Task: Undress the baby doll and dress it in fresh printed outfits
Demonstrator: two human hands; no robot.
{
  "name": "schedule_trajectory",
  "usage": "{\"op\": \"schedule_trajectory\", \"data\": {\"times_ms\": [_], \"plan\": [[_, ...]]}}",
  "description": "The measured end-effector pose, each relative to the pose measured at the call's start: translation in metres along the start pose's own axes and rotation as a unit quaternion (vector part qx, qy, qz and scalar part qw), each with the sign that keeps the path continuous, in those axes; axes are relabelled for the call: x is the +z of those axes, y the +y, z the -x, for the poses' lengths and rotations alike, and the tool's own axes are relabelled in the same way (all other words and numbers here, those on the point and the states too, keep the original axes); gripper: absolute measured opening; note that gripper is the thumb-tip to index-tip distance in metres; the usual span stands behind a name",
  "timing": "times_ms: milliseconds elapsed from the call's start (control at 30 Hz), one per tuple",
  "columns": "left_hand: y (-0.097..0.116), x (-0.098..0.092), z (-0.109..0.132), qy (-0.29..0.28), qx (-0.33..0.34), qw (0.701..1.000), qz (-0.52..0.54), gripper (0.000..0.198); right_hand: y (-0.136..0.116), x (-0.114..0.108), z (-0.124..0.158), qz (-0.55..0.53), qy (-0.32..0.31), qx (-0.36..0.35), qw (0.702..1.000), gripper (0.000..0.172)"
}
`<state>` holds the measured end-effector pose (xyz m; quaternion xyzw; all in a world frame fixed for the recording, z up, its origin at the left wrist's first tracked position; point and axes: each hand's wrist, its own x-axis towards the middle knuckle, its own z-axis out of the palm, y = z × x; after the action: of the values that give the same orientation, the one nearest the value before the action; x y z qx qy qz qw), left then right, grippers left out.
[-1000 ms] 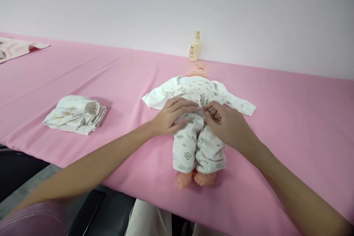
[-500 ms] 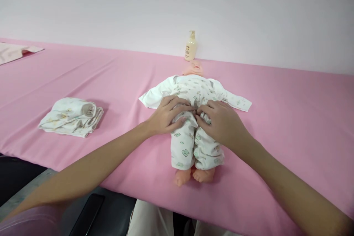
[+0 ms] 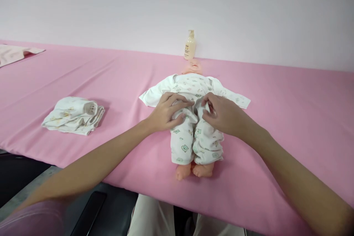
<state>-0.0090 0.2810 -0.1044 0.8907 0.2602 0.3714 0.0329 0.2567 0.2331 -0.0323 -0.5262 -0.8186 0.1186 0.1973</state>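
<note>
A baby doll lies on its back, dressed in a white outfit with green bear prints. Its long sleeves spread to both sides, and its bare feet point towards me. My left hand rests on the doll's hip on the left, fingers stretched out over the cloth. On the other hip, my right hand has its thumb and forefinger curled together at the outfit, with a bit of white cloth showing between them. The fingertips partly hide what they grip.
A pump bottle stands behind the doll's head, near the wall. Folded printed baby clothes lie to the left on the pink table cover. A pale pink cloth is at the far left; a phone lies on a dark seat below.
My right hand has shifted right, away from the left fingertips, and its fingers have curled more. My left hand stays in nearly the same place. The view has shifted slightly.
</note>
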Motion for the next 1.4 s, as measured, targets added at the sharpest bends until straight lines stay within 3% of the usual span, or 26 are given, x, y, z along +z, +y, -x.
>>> {"op": "schedule_trajectory", "data": {"times_ms": [100,200,267,333,433,533,700,800,933,1133,1267,1400], "plan": [[0.000,0.001,0.002,0.037,0.016,0.999,0.003,0.041,-0.003,0.007,-0.001,0.036,0.040,-0.105,0.993,0.010],[0.001,0.000,0.007,0.034,0.070,0.997,0.026,0.038,-0.016,0.005,0.005,0.079,0.085,-0.135,0.984,0.008],[0.004,-0.001,0.010,-0.019,0.123,0.991,0.056,0.034,-0.028,-0.002,0.013,0.081,0.038,-0.153,0.984,0.015],[0.008,-0.002,0.012,-0.079,0.172,0.978,0.090,0.029,-0.039,-0.010,0.022,0.063,-0.053,-0.193,0.978,0.025],[0.015,-0.004,0.009,-0.138,0.189,0.965,0.121,0.022,-0.043,-0.015,0.028,0.025,-0.146,-0.226,0.963,0.031],[0.020,-0.008,0.005,-0.168,0.167,0.962,0.136,0.019,-0.035,-0.013,0.023,0.005,-0.179,-0.204,0.962,0.029],[0.027,-0.013,-0.001,-0.168,0.164,0.961,0.147,0.011,-0.028,-0.012,0.011,-0.007,-0.198,-0.190,0.961,0.031],[0.036,-0.017,-0.006,-0.172,0.148,0.965,0.130,0.014,-0.032,-0.017,0.021,-0.001,-0.149,-0.200,0.968,0.024],[0.058,-0.026,-0.012,-0.215,0.118,0.962,0.116,0.024,-0.031,-0.020,0.063,0.031,-0.018,-0.187,0.982,0.003],[0.092,-0.031,-0.011,-0.252,0.066,0.960,0.106,0.029,-0.007,0.008,0.135,0.063,0.026,-0.084,0.994,0.011],[0.098,-0.027,-0.004,-0.232,0.030,0.970,0.069,0.022,0.001,0.032,0.148,0.117,0.055,-0.071,0.989,0.016],[0.099,-0.026,0.001,-0.203,0.006,0.977,0.068,0.006,-0.012,0.042,0.152,0.151,0.123,-0.087,0.977,0.014]]}}
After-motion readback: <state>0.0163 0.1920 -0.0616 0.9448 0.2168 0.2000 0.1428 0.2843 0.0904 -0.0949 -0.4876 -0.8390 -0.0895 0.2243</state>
